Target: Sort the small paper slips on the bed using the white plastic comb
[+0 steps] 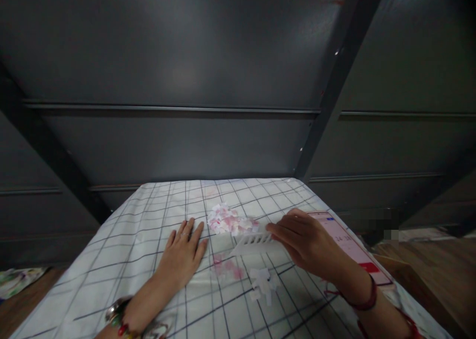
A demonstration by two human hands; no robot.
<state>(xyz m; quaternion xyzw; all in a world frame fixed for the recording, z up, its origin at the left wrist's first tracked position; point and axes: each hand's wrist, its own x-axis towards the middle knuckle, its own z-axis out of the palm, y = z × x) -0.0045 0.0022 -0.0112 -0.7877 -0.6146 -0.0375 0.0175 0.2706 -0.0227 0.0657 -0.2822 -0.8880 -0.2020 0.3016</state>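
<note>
My left hand point(182, 259) lies flat on the checked tablecloth point(167, 200), fingers spread, holding nothing. A heap of small white and pink paper scraps point(226, 220) sits just beyond its fingertips, to the right. My right hand point(305, 239) pinches the right end of a white slotted plastic piece point(255, 243), whose exact kind I cannot make out. That piece is right in front of the heap. Nearer me lies a smaller cluster of white paper scraps point(265, 284). A pink smudge or patch point(226, 267) shows on the cloth to the left of this cluster.
A large phone point(357, 257) with a pink screen lies at the table's right edge, partly behind my right hand. Dark panelled wall point(186, 145) rises behind the table. A wooden box edge point(412, 279) stands right of the table, and patterned fabric point(20, 282) lies at far left.
</note>
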